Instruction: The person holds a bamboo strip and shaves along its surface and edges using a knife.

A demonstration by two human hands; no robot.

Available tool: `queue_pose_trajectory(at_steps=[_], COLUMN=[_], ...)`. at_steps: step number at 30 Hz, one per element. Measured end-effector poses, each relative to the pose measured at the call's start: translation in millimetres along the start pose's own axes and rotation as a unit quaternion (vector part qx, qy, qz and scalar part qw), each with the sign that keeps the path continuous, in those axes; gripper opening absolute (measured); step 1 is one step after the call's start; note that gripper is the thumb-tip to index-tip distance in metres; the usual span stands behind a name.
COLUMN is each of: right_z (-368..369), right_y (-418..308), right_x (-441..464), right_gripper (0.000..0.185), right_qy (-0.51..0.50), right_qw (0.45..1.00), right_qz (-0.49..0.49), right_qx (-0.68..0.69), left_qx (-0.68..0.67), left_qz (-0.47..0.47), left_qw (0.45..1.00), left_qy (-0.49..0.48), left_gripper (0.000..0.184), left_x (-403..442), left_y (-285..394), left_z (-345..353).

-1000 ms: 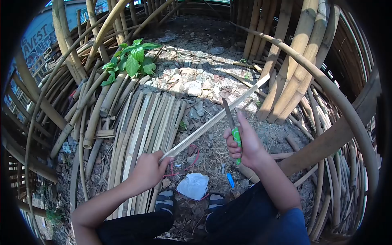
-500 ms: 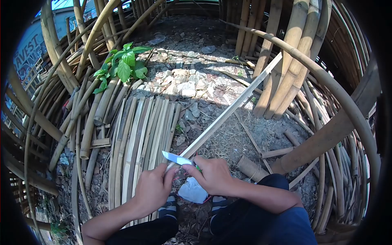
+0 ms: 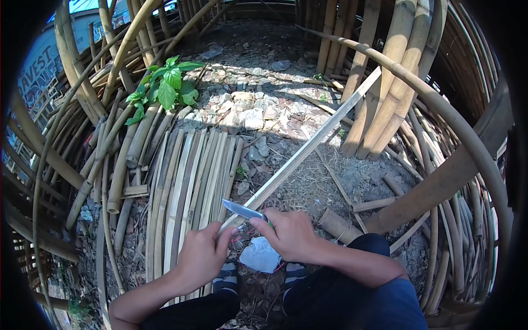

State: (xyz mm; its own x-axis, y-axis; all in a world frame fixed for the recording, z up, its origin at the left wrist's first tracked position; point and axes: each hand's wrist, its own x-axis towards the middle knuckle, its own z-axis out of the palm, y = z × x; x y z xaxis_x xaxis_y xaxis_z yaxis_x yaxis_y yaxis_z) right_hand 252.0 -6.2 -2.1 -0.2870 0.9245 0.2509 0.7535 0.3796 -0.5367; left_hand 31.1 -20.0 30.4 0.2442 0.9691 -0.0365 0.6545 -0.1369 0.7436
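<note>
A long split bamboo strip [image 3: 308, 149] slants from my hands up to the far right. My left hand [image 3: 202, 250] is closed round its near end. My right hand [image 3: 289, 234] grips a knife [image 3: 242, 209] with a bit of green showing at the handle, most of which is hidden in my fingers. The bright blade points left and lies across the strip, just beyond my left hand. My right thumb rests near the base of the blade.
Many cut bamboo strips [image 3: 190, 187] lie side by side at the left. A white plastic piece [image 3: 260, 255] sits between my feet. Thick bamboo poles [image 3: 393, 99] stand at the right, a curved pole [image 3: 440, 104] arching before them. A leafy plant [image 3: 168, 88] grows back left.
The knife and my right hand have shifted slightly up and right along the strip, and the blade has turned a little. My left hand stays on the near end.
</note>
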Motion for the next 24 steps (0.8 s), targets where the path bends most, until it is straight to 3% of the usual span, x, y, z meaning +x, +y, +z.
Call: queue_pose_trajectory(at_steps=[6,13,24], right_z=[-12,-21,-60], right_y=[3,14,68], right_x=[5,9,31], right_gripper=[0.052,0.053,0.061], right_qy=[0.029,0.048,0.076], right_qw=[0.998,0.995,0.974], right_qz=[-0.035,-0.005,0.191], right_qx=[-0.051,-0.082,-0.099], left_qx=[0.008,-0.015,0.014], left_qz=[-0.014,-0.039,-0.035], left_qw=[1.0,0.999,0.998], left_qy=[-0.01,-0.009,-0.042], left_gripper=[0.037,0.038,0.04], left_x=[0,-3,-10], left_y=[6,3,-8], left_z=[-4,-7,-4])
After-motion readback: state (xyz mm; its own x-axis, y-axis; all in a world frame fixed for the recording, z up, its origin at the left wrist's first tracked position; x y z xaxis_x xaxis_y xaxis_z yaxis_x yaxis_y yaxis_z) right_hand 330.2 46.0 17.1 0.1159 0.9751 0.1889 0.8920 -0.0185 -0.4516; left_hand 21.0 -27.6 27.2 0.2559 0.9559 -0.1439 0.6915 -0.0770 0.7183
